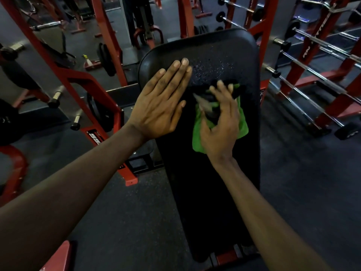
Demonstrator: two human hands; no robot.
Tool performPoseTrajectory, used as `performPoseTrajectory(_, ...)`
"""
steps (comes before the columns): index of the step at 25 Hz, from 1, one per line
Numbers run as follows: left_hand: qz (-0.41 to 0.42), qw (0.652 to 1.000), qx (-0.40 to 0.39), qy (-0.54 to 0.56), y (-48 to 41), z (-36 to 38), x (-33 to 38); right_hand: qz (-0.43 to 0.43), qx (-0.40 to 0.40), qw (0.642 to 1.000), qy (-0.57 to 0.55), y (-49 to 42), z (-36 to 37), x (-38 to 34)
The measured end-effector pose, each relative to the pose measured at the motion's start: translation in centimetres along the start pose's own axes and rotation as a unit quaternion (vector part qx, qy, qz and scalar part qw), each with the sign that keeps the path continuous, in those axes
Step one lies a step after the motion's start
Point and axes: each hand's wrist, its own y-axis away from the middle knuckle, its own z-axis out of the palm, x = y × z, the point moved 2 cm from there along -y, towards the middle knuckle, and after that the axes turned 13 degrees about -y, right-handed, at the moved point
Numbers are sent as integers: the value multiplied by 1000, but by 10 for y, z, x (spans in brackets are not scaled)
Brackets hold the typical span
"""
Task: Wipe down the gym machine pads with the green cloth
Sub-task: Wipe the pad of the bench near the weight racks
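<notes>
A long black bench pad (211,182) runs up the middle of the view, its far end speckled with wet droplets (213,69). My left hand (162,102) lies flat with straight fingers on the pad's left upper part. My right hand (220,124) is on the green cloth (243,124) at the pad's right side, fingers curled over the bunched fabric. The cloth and right fingertips are motion-blurred. Part of the cloth is hidden under my right hand.
Red steel machine frames (82,79) stand to the left and behind. A rack of chrome barbells (316,75) fills the right side. A spray bottle (87,60) sits on the floor at the far left. A person's legs (136,18) show at the top.
</notes>
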Motion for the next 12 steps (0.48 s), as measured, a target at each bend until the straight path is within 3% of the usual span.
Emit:
performPoseTrajectory(2,-1,1000,1,8,0,1,0,-12,-11,1000,-3,-7,11,-8)
performPoseTrajectory(5,-2,1000,1,13,0,3,-1,-93,-103,990,31,-11,6,-6)
performPoseTrajectory(10,-10,1000,5,19,0,4,-2,-57,28,998,-25,-71,13,-17)
performPoseTrajectory(12,-17,999,7,28,1,5,-3,-63,22,998,-4,-69,18,-21)
